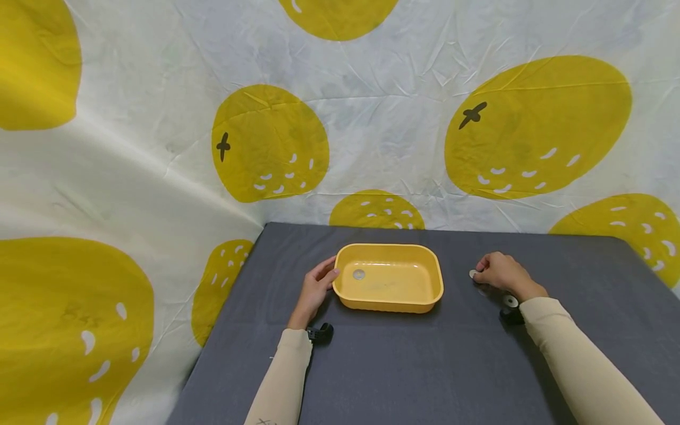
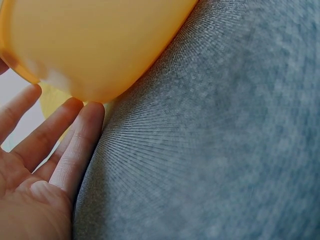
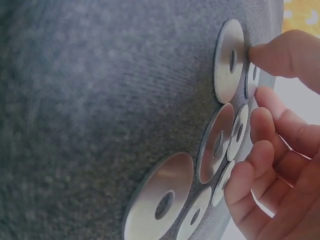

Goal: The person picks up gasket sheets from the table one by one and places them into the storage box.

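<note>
A yellow plastic tray (image 1: 387, 306) sits on the dark cloth, with one metal washer (image 1: 359, 274) lying inside at its left. My left hand (image 1: 314, 289) holds the tray's left end, thumb at the rim and fingertips (image 2: 92, 112) against the outer wall. To the right of the tray, my right hand (image 1: 504, 275) pinches a flat washer (image 3: 252, 80) by its edges between thumb and index finger. Its other fingers curl over more washers, among them a large washer (image 3: 230, 62) and another large washer (image 3: 160, 200). In the head view that hand hides most of them.
A dark grey cloth (image 1: 404, 366) covers the table. Behind and to the left hangs a white curtain (image 1: 382, 141) printed with yellow fruit. Another washer (image 1: 510, 301) lies beside my right wrist. Black straps with cameras (image 1: 320, 334) sit on both wrists.
</note>
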Action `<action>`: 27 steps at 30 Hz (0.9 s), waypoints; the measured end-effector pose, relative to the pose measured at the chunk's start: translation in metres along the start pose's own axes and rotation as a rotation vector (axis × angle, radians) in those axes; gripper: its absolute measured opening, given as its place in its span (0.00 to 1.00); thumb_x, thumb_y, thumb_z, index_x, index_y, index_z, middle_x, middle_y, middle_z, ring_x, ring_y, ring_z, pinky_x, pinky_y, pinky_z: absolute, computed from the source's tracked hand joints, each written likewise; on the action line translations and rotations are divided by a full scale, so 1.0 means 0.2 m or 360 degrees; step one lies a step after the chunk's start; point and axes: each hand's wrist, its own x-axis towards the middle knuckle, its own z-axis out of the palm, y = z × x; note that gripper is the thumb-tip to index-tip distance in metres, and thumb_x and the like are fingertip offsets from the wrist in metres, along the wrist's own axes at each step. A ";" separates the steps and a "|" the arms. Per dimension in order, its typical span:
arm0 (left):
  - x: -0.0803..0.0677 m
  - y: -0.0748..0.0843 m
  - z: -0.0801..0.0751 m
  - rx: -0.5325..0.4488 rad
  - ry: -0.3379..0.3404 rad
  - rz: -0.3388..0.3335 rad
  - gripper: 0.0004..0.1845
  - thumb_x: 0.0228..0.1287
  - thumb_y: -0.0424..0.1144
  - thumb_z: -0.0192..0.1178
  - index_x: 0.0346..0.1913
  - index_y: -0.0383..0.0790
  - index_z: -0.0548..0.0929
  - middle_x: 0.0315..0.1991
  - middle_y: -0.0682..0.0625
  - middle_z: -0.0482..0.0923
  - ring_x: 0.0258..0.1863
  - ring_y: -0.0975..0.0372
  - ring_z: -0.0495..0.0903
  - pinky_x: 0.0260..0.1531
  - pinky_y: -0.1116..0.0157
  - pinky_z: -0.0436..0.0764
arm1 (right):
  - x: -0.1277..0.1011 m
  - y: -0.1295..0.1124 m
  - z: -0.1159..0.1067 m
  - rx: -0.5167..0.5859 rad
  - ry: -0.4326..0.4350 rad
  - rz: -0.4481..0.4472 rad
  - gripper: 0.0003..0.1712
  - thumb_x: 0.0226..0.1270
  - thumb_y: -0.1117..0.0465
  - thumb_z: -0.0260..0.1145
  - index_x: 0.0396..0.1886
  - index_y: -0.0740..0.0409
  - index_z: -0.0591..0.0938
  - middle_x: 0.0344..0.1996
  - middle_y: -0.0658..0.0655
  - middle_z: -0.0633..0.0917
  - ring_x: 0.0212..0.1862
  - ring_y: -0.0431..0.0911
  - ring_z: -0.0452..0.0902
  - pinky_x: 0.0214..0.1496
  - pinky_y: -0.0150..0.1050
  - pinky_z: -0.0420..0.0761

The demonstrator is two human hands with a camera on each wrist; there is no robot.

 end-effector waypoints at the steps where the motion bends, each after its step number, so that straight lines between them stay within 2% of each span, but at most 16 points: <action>1: 0.00 0.00 0.00 0.0000 -0.0001 0.0000 0.23 0.74 0.45 0.62 0.70 0.54 0.78 0.64 0.44 0.81 0.60 0.51 0.82 0.50 0.63 0.86 | 0.00 0.00 0.00 -0.0001 0.0009 -0.0002 0.17 0.66 0.54 0.70 0.41 0.65 0.83 0.31 0.57 0.85 0.30 0.47 0.78 0.30 0.40 0.74; 8: 0.00 0.00 -0.01 -0.0011 -0.0016 0.0012 0.25 0.75 0.45 0.62 0.72 0.51 0.76 0.67 0.42 0.78 0.63 0.48 0.80 0.52 0.63 0.86 | 0.00 -0.03 0.01 -0.0028 0.0076 -0.0022 0.15 0.64 0.57 0.71 0.42 0.65 0.82 0.32 0.58 0.84 0.32 0.48 0.77 0.30 0.41 0.73; 14: 0.00 0.00 -0.01 -0.0007 -0.0012 0.0007 0.23 0.75 0.44 0.62 0.70 0.54 0.78 0.65 0.44 0.80 0.62 0.50 0.82 0.51 0.64 0.86 | -0.01 -0.04 0.02 -0.0085 0.0125 -0.0057 0.16 0.63 0.58 0.72 0.44 0.65 0.81 0.36 0.61 0.84 0.34 0.50 0.77 0.34 0.44 0.75; 21: 0.00 0.00 0.00 -0.0010 -0.0004 0.0000 0.22 0.75 0.44 0.62 0.69 0.55 0.79 0.64 0.45 0.81 0.61 0.52 0.82 0.50 0.64 0.86 | -0.01 -0.04 0.04 -0.0137 0.0164 -0.0113 0.14 0.64 0.62 0.71 0.45 0.63 0.79 0.34 0.59 0.82 0.30 0.47 0.75 0.30 0.40 0.73; 27: 0.00 0.00 0.00 -0.0026 -0.0025 0.0011 0.24 0.76 0.42 0.61 0.71 0.50 0.77 0.66 0.41 0.79 0.63 0.48 0.81 0.51 0.63 0.86 | -0.01 -0.03 0.06 -0.0179 0.0216 -0.0187 0.14 0.62 0.62 0.73 0.43 0.63 0.80 0.33 0.60 0.83 0.31 0.48 0.76 0.32 0.45 0.77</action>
